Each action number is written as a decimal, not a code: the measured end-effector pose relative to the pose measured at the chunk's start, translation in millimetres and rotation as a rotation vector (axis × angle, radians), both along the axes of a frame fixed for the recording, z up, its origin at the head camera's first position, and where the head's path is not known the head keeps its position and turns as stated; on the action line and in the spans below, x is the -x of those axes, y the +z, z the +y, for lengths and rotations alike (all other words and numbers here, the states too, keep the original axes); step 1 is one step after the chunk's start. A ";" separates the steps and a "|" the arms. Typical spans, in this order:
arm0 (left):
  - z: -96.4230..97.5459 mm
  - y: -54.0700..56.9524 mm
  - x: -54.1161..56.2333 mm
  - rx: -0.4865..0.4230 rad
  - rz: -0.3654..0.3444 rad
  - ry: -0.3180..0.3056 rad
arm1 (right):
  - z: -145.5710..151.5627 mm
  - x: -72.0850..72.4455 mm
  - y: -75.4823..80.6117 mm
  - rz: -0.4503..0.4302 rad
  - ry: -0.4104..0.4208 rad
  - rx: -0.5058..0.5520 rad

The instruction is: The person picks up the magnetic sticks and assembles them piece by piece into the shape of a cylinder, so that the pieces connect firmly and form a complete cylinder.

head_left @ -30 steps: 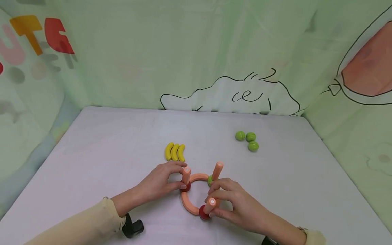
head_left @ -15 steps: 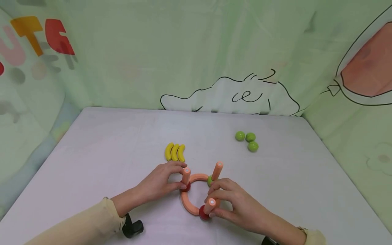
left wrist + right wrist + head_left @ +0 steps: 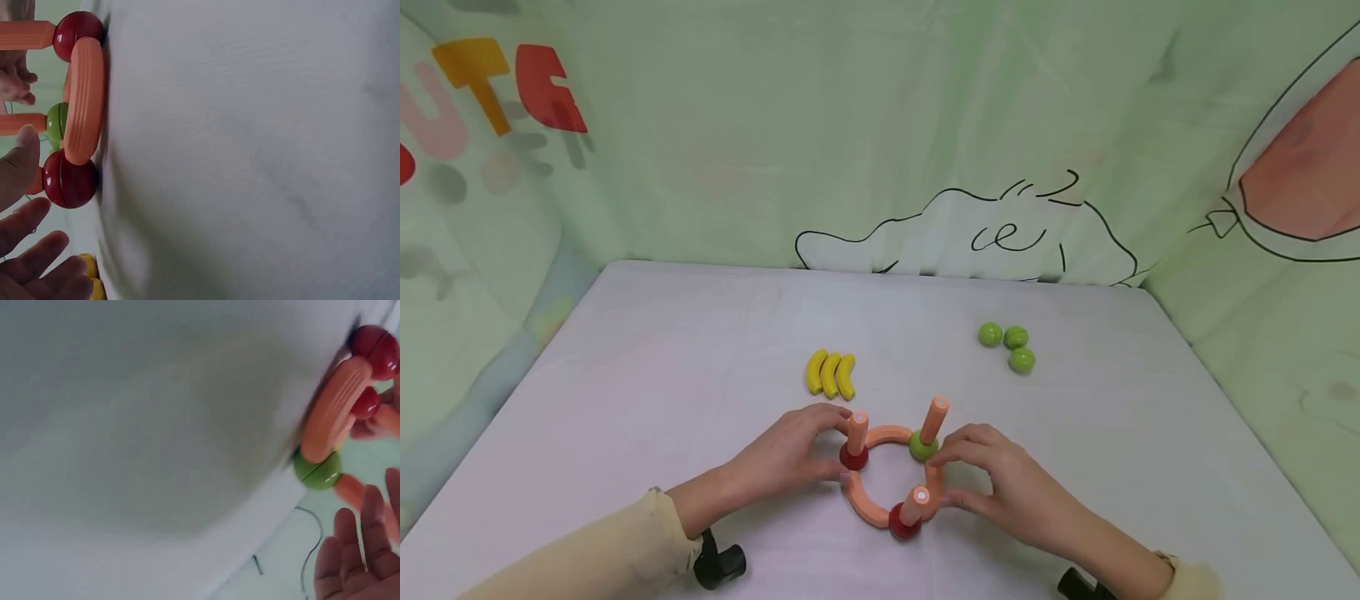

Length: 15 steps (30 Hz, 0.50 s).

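On the white table lies a ring of curved orange sausage-like pieces [image 3: 867,505], joined by a left red ball [image 3: 853,456], a front red ball [image 3: 904,522] and a green ball [image 3: 923,446]. From each ball rises a straight orange stick [image 3: 934,419]. My left hand [image 3: 790,450] is beside the left red ball, thumb and fingers spread on either side of it. My right hand [image 3: 1000,475] hovers at the ring's right side, fingertips close to the right curved piece [image 3: 334,409]. Its fingers [image 3: 373,519] look straight in the right wrist view.
Three yellow toy bananas [image 3: 830,374] lie in a row behind the ring. Farther back to the right, three green balls [image 3: 1016,337] sit grouped. A pale green printed curtain [image 3: 880,125] stands behind the table [image 3: 700,333].
My right hand has let go of the front stick and moved back to the right, uncovering the green ball. My left fingers have loosened from the left stick and red ball.
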<state>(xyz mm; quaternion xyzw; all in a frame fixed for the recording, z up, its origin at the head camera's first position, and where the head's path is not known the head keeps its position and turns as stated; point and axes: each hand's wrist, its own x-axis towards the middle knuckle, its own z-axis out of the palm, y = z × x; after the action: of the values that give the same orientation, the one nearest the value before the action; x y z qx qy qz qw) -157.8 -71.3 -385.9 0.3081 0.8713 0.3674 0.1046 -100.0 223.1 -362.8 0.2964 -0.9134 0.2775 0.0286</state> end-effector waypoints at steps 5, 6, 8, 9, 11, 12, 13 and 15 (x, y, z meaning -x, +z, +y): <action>1.1 -8.1 -1.9 0.007 0.072 -0.013 | 5.8 15.6 -1.8 -0.067 -0.137 -0.073; 1.5 -9.6 -1.9 -0.002 0.084 -0.013 | 5.4 18.9 -2.0 -0.089 -0.149 -0.086; 2.7 -11.4 -2.0 -0.016 0.099 -0.008 | 3.6 25.6 -2.5 -0.114 -0.140 -0.106; 3.4 -11.9 -1.9 -0.020 0.100 -0.003 | 2.5 28.4 -2.9 -0.119 -0.127 -0.114; 3.7 -12.8 -1.3 -0.016 0.093 0.010 | -0.9 33.5 -3.9 -0.138 -0.098 -0.122; 3.9 -12.7 -1.1 -0.011 0.088 0.017 | -2.3 35.7 -4.7 -0.140 -0.086 -0.127; 4.2 -12.5 -0.8 -0.003 0.085 0.022 | -3.6 37.4 -5.6 -0.143 -0.078 -0.129; 4.2 -12.3 0.1 0.009 0.092 0.024 | -5.7 40.1 -7.8 -0.147 -0.076 -0.129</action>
<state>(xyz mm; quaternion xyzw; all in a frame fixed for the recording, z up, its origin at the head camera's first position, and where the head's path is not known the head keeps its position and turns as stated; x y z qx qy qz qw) -157.9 -67.1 -398.2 0.3135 0.8805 0.3502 0.0612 -140.1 217.4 -370.6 0.2418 -0.9395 0.2378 -0.0473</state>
